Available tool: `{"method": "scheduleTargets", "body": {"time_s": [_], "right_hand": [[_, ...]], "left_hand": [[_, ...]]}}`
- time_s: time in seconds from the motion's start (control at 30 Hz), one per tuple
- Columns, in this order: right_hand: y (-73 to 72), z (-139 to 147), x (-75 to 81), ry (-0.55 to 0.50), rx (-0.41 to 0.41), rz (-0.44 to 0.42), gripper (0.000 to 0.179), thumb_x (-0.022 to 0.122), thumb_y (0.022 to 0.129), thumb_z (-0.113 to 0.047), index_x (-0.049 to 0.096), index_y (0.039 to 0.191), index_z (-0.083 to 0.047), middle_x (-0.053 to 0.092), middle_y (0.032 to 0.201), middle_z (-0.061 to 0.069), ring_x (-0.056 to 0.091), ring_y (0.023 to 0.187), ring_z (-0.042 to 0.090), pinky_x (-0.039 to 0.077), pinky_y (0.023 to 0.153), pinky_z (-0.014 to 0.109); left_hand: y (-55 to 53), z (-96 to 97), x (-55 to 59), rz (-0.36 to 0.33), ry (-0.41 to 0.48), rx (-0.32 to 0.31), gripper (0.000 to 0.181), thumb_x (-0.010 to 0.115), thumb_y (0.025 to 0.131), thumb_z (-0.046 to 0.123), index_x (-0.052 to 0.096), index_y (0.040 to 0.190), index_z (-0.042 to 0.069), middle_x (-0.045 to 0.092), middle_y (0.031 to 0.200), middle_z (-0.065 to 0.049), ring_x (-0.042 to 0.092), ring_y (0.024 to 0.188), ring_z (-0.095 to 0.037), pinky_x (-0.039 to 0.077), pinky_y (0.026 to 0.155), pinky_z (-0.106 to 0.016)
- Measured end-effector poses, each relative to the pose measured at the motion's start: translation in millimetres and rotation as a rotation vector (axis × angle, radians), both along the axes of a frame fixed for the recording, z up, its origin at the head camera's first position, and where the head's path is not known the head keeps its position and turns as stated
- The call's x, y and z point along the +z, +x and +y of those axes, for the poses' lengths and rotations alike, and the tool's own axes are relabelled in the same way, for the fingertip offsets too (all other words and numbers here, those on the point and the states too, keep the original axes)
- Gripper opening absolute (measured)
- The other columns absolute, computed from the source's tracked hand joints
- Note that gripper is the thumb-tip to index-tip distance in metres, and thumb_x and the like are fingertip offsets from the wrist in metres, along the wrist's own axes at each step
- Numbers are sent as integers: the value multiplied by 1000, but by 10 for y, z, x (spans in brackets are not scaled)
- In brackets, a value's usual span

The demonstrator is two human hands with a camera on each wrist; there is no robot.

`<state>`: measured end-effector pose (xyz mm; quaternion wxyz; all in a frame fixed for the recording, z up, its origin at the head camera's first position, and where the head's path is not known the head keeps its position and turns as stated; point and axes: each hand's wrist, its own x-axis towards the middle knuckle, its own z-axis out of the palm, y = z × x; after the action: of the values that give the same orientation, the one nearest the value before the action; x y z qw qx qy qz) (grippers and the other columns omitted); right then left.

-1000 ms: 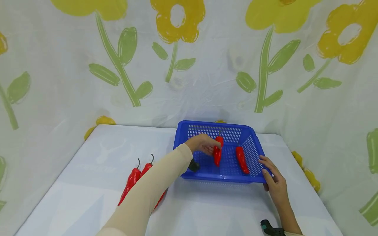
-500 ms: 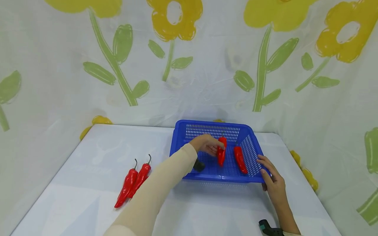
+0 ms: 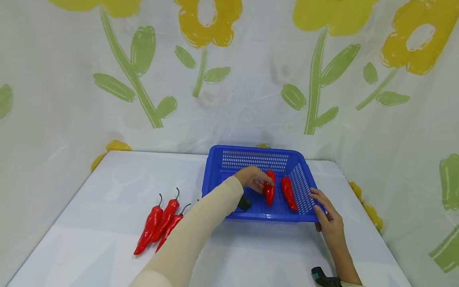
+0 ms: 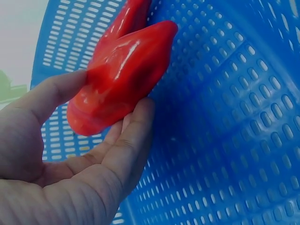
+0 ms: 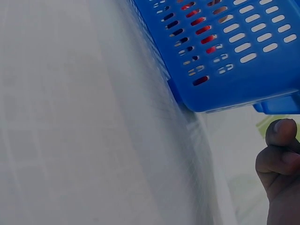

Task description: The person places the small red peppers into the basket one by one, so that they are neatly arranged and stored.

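In the head view, my left hand (image 3: 254, 179) reaches into the blue plastic basket (image 3: 247, 215) and pinches a long red chili pepper (image 3: 269, 191) between thumb and fingers. The left wrist view has the same pepper (image 4: 126, 70) filling the hand's grasp above the perforated basket floor, its tip pointing up and right. A second red pepper (image 3: 288, 194) lies in the basket just right of it. My right hand (image 3: 330, 219) grips the basket's front right rim corner. Its curled fingers (image 5: 282, 132) show below the rim in the right wrist view.
Several red peppers with dark stems lie left of the basket; one pepper (image 3: 150, 229) is outermost, and another pepper (image 3: 172, 227) is partly behind the left sleeve (image 3: 201, 231). The white table (image 3: 107, 199) meets a flower-printed curtain (image 3: 251, 115) behind and at both sides.
My left hand has carried its pepper rightward inside the basket, closer to the other pepper, and slightly lower. The right hand keeps its place on the rim. The head view has shifted a little.
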<state>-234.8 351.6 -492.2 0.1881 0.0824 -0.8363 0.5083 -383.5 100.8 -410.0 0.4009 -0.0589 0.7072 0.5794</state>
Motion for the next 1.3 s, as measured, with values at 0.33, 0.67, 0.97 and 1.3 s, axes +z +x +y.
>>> {"method": "scheduleTargets", "body": {"time_s": [0.33, 0.67, 0.97, 1.3], "right_hand": [[2, 16, -3, -32, 19, -19, 36, 49, 106, -16, 56, 141, -13, 43, 153, -3, 47, 52, 20, 47, 42, 28], [2, 0, -22, -46, -1, -17, 36, 49, 105, -11, 57, 140, -10, 44, 153, -1, 46, 52, 19, 46, 42, 28], [-8, -9, -9, -49, 14, -16, 37, 49, 105, -10, 56, 141, -10, 42, 154, 0, 47, 58, 18, 46, 42, 28], [8, -19, 8, -37, 5, -22, 37, 48, 106, -11, 55, 142, -10, 42, 155, 1, 47, 57, 20, 46, 43, 27]], "left_hand": [[36, 124, -18, 2, -29, -4, 45, 77, 85, 0, 51, 120, -12, 60, 111, -28, 60, 115, -42, 51, 99, -47], [62, 198, -49, 22, -47, -17, 50, 75, 86, 0, 48, 126, -13, 57, 118, -31, 59, 116, -42, 52, 97, -45], [60, 248, -46, 39, -74, -31, 49, 76, 87, 3, 49, 125, -13, 59, 117, -31, 59, 117, -41, 52, 97, -44], [100, 271, -29, 88, -119, -41, 52, 77, 88, 8, 50, 127, -13, 60, 123, -31, 60, 118, -42, 52, 97, -45]]}}
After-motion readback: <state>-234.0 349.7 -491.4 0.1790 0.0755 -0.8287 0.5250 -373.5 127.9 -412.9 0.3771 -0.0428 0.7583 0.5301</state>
